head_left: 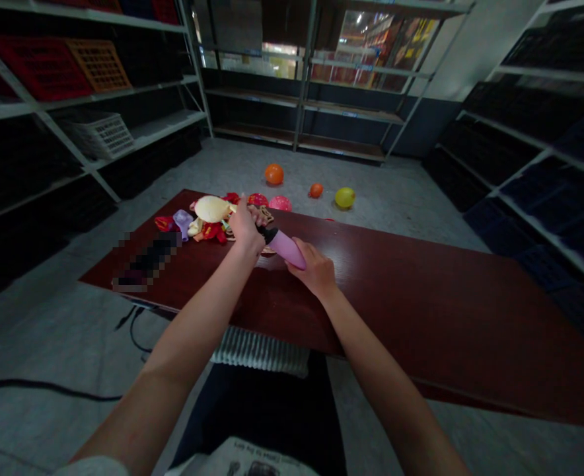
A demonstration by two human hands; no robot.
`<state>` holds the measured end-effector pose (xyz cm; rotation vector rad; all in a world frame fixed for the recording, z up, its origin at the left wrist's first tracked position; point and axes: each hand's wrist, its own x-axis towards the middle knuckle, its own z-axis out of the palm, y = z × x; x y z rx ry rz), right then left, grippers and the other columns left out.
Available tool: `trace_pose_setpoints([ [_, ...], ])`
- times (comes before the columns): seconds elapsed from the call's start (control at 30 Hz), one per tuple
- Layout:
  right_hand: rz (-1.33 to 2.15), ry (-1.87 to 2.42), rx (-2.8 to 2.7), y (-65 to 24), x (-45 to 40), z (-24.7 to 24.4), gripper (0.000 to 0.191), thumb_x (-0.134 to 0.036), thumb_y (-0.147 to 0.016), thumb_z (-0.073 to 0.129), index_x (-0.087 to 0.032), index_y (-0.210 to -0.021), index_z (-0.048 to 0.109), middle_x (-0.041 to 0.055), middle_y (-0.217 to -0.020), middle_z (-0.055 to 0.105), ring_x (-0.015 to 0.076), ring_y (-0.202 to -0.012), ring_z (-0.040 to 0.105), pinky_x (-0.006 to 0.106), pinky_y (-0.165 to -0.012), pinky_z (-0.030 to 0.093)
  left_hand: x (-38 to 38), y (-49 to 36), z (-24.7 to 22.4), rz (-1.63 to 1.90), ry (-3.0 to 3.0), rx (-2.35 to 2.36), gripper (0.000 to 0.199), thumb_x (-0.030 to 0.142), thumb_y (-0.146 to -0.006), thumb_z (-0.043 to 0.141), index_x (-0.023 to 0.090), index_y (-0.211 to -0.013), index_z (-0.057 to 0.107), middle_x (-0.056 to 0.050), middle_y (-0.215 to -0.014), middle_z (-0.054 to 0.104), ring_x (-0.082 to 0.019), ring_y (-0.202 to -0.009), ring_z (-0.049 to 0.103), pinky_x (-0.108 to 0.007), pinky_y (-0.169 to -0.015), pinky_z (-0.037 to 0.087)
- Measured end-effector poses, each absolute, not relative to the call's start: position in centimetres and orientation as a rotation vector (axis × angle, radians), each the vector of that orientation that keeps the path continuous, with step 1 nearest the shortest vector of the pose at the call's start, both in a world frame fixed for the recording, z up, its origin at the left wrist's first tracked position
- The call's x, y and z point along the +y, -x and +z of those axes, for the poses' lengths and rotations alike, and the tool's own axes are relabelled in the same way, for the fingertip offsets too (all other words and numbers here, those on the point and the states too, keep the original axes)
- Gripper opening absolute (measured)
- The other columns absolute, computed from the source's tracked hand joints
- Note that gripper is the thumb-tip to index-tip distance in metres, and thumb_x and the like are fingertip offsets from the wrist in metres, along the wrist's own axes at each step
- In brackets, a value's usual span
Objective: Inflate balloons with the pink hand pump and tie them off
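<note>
A pale yellow balloon (213,209), partly inflated, extends left from the fingers of my left hand (245,223), which are closed at its neck. From that hand toward my right hand (316,268) runs a pink balloon pump (286,247) with a black front end. My right hand is wrapped around the pump's rear end. The pump's tip is hidden behind my left hand, so I cannot tell how far it sits in the neck. Below the balloon lies a pile of limp balloons, among them a lavender balloon (182,223) and several red balloons (215,232).
The dark red-brown table (396,291) stretches right. A blurred-out dark object (148,261) lies at its left end. Beyond it, orange (274,174) and yellow balloons (344,198) rest on the floor. Shelves (252,96) with crates surround the space. A black cable (44,387) crosses the floor.
</note>
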<state>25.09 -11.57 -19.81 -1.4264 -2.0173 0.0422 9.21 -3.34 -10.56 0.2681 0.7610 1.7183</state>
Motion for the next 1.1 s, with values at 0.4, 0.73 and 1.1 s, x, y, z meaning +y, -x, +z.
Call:
trace_pose_setpoints([
  [0.4,-0.054,1.456,-2.247,-24.4,-11.9,-19.6,0.059,-0.036,-0.097,0.057,-0.024,-0.154,0.047,0.0122,-0.141,0.064,0.0312,-0.114,0.066,0.044,-0.097,0.054,-1.9,-0.1,-9.0,1.829,-0.134,0.762,0.053,0.044,-0.112,0.040,0.020,-0.065,0.041,0.008,-0.046,0.024,-0.007,-0.032,0.023,-0.021,-0.033,0.020],
  [0.73,0.049,1.408,-2.200,-23.8,-11.8,-19.1,0.056,-0.035,-0.099,0.055,-0.026,-0.154,0.046,0.0131,-0.140,0.064,0.0325,-0.116,0.064,0.048,-0.101,0.051,-0.8,4.6,-5.3,1.878,-0.244,0.796,0.055,0.057,-0.109,0.040,0.020,-0.068,0.041,0.004,-0.053,0.040,-0.007,-0.035,0.024,-0.023,-0.034,0.020],
  [1.1,0.144,1.563,-1.914,-25.7,-11.7,-19.2,0.057,-0.036,-0.091,0.065,-0.025,-0.145,0.052,0.0107,-0.136,0.065,0.0309,-0.115,0.066,0.042,-0.093,0.056,-0.6,-5.0,-3.0,1.850,-0.407,0.736,0.053,0.039,-0.113,0.038,0.020,-0.067,0.022,0.005,-0.054,0.026,-0.007,-0.038,0.019,-0.022,-0.038,0.018],
])
